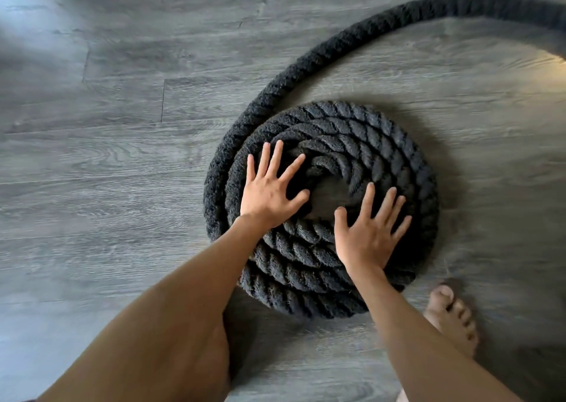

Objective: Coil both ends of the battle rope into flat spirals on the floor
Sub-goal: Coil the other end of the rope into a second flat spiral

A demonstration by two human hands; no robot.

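Because the thick battle rope (321, 208) looks heavy and stiff, left hand (271, 192) and right hand (369, 233) press flat, fingers spread, on its spiral turns.

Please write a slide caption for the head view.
Left hand and right hand rest flat on the coiled battle rope on grey floor.

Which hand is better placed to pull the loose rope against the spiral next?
Probably the left hand: it rests on the spiral beside where the loose rope joins. The right hand lies on the far side.
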